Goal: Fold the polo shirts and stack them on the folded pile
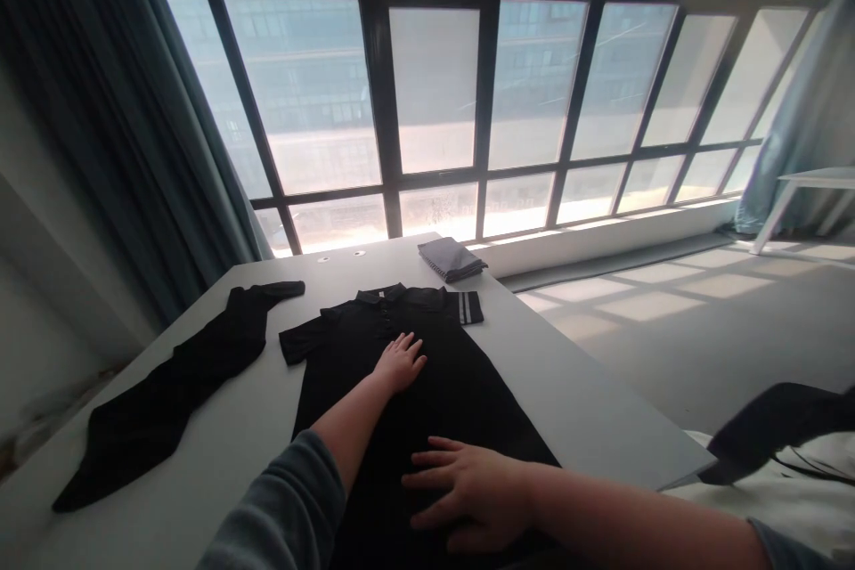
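Observation:
A black short-sleeved polo dress [374, 419] lies spread face up, its collar toward the window and two pale stripes on the right-hand sleeve. My left hand [399, 362] rests on its chest below the button placket, fingers stretched out. Nearer to me, my right hand [468, 490] is over the lower part of the dress with its fingers spread; whether it touches the cloth I cannot tell. Neither hand holds anything. The hem is out of the frame at the bottom.
The white table [567, 401] carries a long crumpled black garment [180, 383] on the left and a folded grey cloth [452, 259] at the far edge. Beyond are a large window and a dark curtain [120, 107]. A black item [775, 427] lies beside the table at right.

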Demonstrator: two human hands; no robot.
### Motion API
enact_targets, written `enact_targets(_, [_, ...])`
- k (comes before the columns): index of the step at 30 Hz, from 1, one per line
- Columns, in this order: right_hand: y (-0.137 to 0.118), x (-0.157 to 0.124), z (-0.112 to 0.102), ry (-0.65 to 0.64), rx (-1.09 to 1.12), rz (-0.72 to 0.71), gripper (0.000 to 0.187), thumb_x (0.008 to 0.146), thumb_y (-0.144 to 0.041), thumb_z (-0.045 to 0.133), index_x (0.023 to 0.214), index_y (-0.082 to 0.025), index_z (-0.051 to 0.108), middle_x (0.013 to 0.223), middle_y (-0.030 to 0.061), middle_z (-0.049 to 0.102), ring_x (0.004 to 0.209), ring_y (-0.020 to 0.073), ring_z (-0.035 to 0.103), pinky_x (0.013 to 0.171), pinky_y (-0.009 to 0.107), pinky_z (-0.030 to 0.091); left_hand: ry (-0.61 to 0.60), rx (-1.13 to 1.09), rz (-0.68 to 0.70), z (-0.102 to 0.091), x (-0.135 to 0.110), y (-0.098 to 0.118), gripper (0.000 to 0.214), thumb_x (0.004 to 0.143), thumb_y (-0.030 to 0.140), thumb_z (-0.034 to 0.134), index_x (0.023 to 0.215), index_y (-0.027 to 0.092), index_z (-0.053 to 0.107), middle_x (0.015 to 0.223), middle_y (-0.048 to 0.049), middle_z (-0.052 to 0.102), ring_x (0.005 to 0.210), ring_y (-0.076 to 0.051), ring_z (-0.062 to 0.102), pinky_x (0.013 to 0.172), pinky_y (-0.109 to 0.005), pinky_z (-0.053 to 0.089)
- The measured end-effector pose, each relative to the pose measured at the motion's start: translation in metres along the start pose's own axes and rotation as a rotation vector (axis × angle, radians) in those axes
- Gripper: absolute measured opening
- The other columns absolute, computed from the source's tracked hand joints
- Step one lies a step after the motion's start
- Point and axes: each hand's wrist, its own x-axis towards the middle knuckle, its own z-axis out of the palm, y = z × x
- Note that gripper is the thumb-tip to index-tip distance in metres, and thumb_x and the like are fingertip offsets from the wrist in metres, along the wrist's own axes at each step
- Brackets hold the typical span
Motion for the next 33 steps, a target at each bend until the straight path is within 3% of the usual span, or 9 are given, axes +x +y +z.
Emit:
enact_targets(4, [0.007,-0.001,0.01,0.045,-0.071,-0.051,0.046,0.1,-0.048,0.063,0.142,-0.031,0.068,0.156,0.0066,0.049,0.148,0.0318,0.044,0.125,0.058,0.029,-0.068,0.012,0.056,0.003,-0.016,0.004,0.067,0.107,0.055,0.041,0.165,0.023,0.035,0.175,-0.0123,0.021,0.163,-0.031,0.015,0.131,-0.056,0.014])
enact_targets(9, [0.009,-0.001,0.022,0.259,-0.006,-0.14,0.036,0.101,-0.042,0.054,0.119,-0.02,0.076,0.121,0.0093,0.071,0.114,0.0223,0.068,0.109,0.04,0.048,-0.162,0.026,0.2,-0.006,-0.085,0.016,0.068,0.106,0.056,0.045,0.167,0.03,0.03,0.176,-0.0078,0.014,0.164,-0.03,0.009,0.132,-0.058,0.013])
enact_targets(12, [0.008,-0.005,0.007,0.362,0.04,-0.011,0.035,0.103,-0.033,0.048,0.121,-0.019,0.075,0.104,0.0094,0.073,0.095,0.0175,0.069,0.094,0.032,0.053,-0.233,-0.014,0.279,-0.009,-0.138,0.029,0.071,0.104,0.057,0.05,0.168,0.034,0.028,0.176,-0.0071,0.01,0.163,-0.033,0.008,0.131,-0.062,0.012])
enact_targets(16, [0.029,-0.008,-0.024,0.423,0.026,0.242,0.035,0.105,-0.033,0.052,0.129,-0.02,0.073,0.125,0.0117,0.067,0.116,0.0202,0.065,0.103,0.033,0.053,-0.291,-0.143,0.375,-0.015,-0.199,0.048,0.076,0.101,0.057,0.057,0.168,0.039,0.024,0.175,-0.0071,0.01,0.162,-0.038,0.008,0.129,-0.07,0.01])
enact_targets(18, [0.045,-0.008,-0.033,0.384,-0.017,0.36,0.042,0.104,-0.035,0.056,0.141,-0.022,0.068,0.146,0.0124,0.056,0.136,0.025,0.055,0.117,0.04,0.046,-0.321,-0.223,0.402,-0.022,-0.219,0.056,0.072,0.102,0.059,0.055,0.167,0.042,0.027,0.175,-0.0063,0.011,0.162,-0.039,0.009,0.128,-0.072,0.01])
enact_targets(21, [0.061,-0.009,-0.03,0.223,-0.071,0.502,0.06,0.102,-0.04,0.063,0.16,-0.03,0.052,0.168,0.0082,0.029,0.157,0.033,0.027,0.13,0.053,0.027,-0.394,-0.309,0.398,-0.031,-0.237,0.062,0.058,0.104,0.061,0.05,0.16,0.047,0.042,0.174,-0.0016,0.016,0.162,-0.039,0.012,0.128,-0.071,0.008])
enact_targets(25, [0.047,-0.013,-0.013,0.054,-0.084,0.565,0.063,0.106,-0.047,0.057,0.165,-0.035,0.04,0.172,0.0074,0.015,0.16,0.0389,0.012,0.128,0.067,0.01,-0.443,-0.508,0.346,-0.033,-0.249,0.056,0.051,0.11,0.055,0.028,0.142,0.043,0.066,0.169,0.0049,0.036,0.162,-0.032,0.018,0.132,-0.063,0.009])
enact_targets(29, [0.004,-0.024,-0.009,0.0,-0.025,0.411,0.065,0.104,-0.042,0.06,0.165,-0.036,0.039,0.172,0.0072,0.014,0.16,0.0372,0.012,0.128,0.068,0.011,-0.342,-0.747,0.289,-0.02,-0.262,0.037,0.062,0.111,0.055,0.02,0.129,0.035,0.076,0.15,0.0001,0.062,0.152,-0.027,0.044,0.133,-0.054,0.018])
enact_targets(33, [-0.035,-0.038,-0.013,-0.066,0.12,0.147,0.066,0.1,-0.032,0.064,0.163,-0.037,0.045,0.168,0.0077,0.029,0.157,0.0339,0.027,0.13,0.062,0.021,-0.185,-0.838,0.2,-0.017,-0.273,0.027,0.06,0.11,0.059,0.027,0.126,0.031,0.078,0.137,-0.0048,0.071,0.134,-0.025,0.06,0.126,-0.045,0.036])
